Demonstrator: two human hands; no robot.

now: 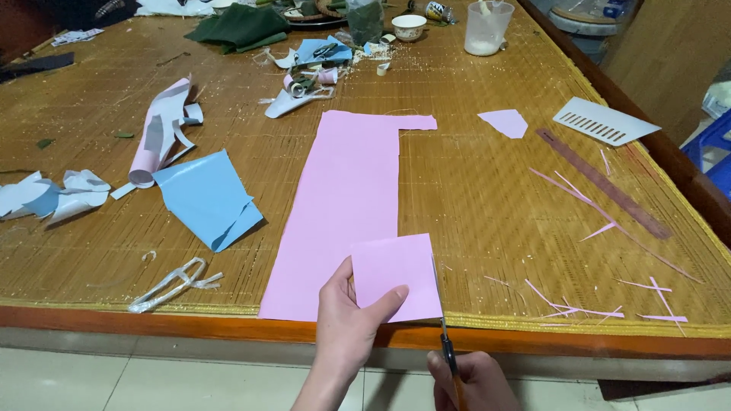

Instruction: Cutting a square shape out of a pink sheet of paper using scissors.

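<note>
My left hand (346, 323) pinches a small pink paper square (396, 272) by its lower left corner, thumb on top, at the near edge of the table. My right hand (472, 380) grips a pair of scissors (444, 327) whose blades run up along the square's right edge. Under and behind the square lies a long pink sheet (343, 190) with a notch cut from its upper right, flat on the woven mat (472, 175).
Blue sheets (209, 198) and curled pink-and-white scraps (160, 133) lie at the left. A ruler (601, 183), thin pink strips (586, 308), a small pink offcut (504, 122) and a white slotted card (603, 122) are on the right. A plastic cup (486, 27), bowl (409, 27) and clutter sit at the back.
</note>
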